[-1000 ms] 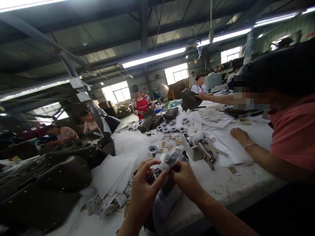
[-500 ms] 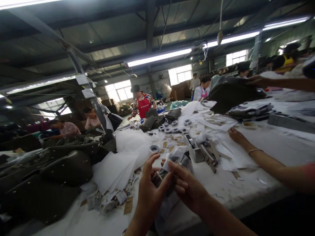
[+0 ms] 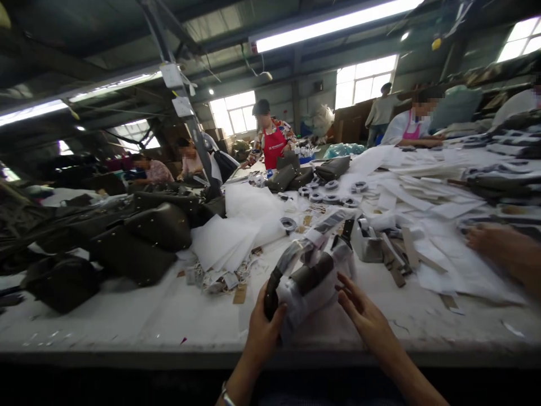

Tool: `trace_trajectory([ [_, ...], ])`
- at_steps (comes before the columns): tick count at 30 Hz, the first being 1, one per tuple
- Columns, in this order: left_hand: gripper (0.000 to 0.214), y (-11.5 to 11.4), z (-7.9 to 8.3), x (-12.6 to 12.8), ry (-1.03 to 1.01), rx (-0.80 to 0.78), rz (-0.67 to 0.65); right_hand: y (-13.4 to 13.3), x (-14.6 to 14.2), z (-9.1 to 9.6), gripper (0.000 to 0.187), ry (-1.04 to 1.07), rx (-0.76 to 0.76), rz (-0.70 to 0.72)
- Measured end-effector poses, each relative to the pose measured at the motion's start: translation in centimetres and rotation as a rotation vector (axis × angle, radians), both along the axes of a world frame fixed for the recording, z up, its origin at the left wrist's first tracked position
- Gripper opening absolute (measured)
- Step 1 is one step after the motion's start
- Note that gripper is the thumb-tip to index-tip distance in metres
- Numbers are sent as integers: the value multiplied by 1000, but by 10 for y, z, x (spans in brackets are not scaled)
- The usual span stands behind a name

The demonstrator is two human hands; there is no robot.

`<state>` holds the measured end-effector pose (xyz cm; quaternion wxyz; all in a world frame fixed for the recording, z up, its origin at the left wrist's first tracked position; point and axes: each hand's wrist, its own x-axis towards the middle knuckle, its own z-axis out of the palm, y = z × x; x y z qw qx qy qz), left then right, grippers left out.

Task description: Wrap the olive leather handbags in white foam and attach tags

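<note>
A dark olive handbag (image 3: 311, 274) sits near the table's front edge, partly covered in thin white wrapping. Its raised handle (image 3: 302, 245) has clear film wound round it. My left hand (image 3: 262, 326) grips the dark lower end of that handle, on the bag's left side. At the bag's right side is my right hand (image 3: 367, 316), fingers stretched and apart, holding nothing. Whether its fingertips touch the wrapping I cannot tell.
More olive bags (image 3: 141, 242) are heaped at the left. White sheets (image 3: 228, 237) lie beyond my left hand, and a grey tray (image 3: 367, 243) of strips stands right of the bag. A co-worker's blurred hand (image 3: 502, 242) reaches in from the right. Several people work farther back.
The view has swung right. My hands were close together on the wrapped part; now the right hand is off to the side with fingers spread, and the bag and its handle show.
</note>
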<state>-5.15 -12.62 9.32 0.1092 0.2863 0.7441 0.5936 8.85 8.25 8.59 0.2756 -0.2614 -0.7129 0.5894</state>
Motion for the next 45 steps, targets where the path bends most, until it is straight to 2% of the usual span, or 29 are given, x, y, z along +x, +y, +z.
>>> trace_trajectory([
  [2, 66, 11, 0, 18, -32, 50, 2, 1, -13, -3, 66, -21, 94, -3],
  [5, 60, 22, 3, 39, -62, 98, -95, 7, -23, 1, 64, -71, 190, -133],
  [8, 53, 24, 3, 35, -86, 107, -190, 12, -20, -2, 62, -78, 334, -200],
  [11, 53, 18, -2, -1, 23, -84, -106, 13, -12, -18, 55, -18, 522, -143],
  [14, 35, 10, -5, -58, 123, -239, 62, 9, -7, -30, 46, 3, 639, -85],
  [16, 30, 4, -6, -98, 176, -348, 185, 7, -5, -28, 42, 0, 672, -92],
  [19, 23, 0, -10, -140, 234, -533, 254, 4, -2, -15, 38, -2, 672, -132],
  [23, 22, 2, -18, -162, 241, -692, 235, 1, 9, -7, 34, 9, 660, -140],
  [26, 22, 1, -14, -169, 217, -681, 219, -2, 16, -4, 31, 34, 653, -103],
  [30, 25, -4, 14, -181, 182, -500, 160, -10, 18, 10, 24, 128, 620, -8],
  [34, 40, -7, 59, -188, 139, -219, 112, -19, 10, 34, 21, 224, 564, 30],
  [37, 48, -6, 95, -183, 132, -41, 113, -24, 1, 50, 21, 295, 527, 43],
  [41, 46, 0, 142, -159, 163, 132, 99, -34, -15, 74, 21, 352, 456, 63],
  [45, 39, 11, 186, -114, 167, 210, 12, -50, -36, 106, 22, 382, 374, 105],
])
